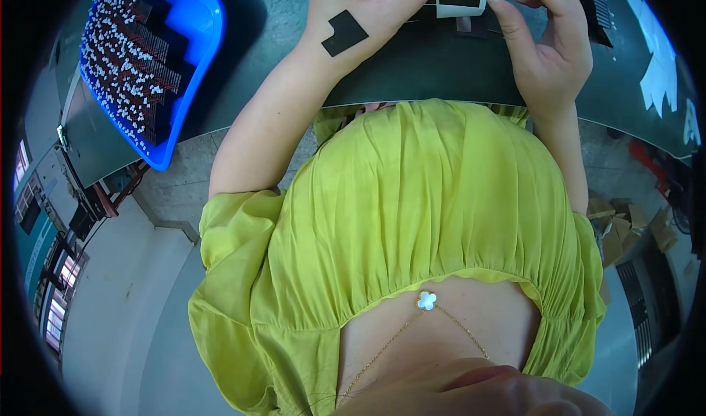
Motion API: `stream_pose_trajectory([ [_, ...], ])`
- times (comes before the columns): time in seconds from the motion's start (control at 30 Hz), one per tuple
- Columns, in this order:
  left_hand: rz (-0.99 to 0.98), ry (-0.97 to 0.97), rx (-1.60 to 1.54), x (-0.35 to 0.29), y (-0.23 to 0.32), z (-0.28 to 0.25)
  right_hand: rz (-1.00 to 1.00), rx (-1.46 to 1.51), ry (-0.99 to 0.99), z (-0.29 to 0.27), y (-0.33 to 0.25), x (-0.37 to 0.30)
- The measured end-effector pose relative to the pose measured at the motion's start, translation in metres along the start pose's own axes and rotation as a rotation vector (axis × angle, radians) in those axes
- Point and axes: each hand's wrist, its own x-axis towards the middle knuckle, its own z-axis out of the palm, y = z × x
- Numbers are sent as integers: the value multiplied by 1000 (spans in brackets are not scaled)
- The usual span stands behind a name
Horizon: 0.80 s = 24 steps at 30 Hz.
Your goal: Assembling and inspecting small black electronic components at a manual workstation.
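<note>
At the top edge my left hand (368, 11) has its thumb pressed over a white backing sheet (482, 5) bearing black die-cut stickers; its other fingers are mostly hidden or cut off. One black notched sticker (344, 33) lies on the back of this hand near the wrist. My right hand (548, 44) is just right of the sheet, thumb and forefinger curved and apart, with nothing visible between them. Below the sheet, a small dark translucent piece (471, 27) lies at the table edge side.
On the left a blue tray (213, 33) holds many dark comb-like strips with white-tipped reddish wires (121, 63). A black strip with fine pins (597, 11) lies right of my right hand. White paper scraps (654, 81) lie on the dark green table (279, 41). Cardboard boxes (621, 228) stand on the floor.
</note>
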Motion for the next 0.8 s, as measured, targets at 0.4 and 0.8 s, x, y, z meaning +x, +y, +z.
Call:
stream_pose_trajectory([
  [0.4, -75, 65, -18, 5, 4, 0, -333, -273, 107, 19, -10, 13],
  [0.8, -49, 42, 49, 7, 2, 0, -469, -228, 105, 22, -3, 15],
])
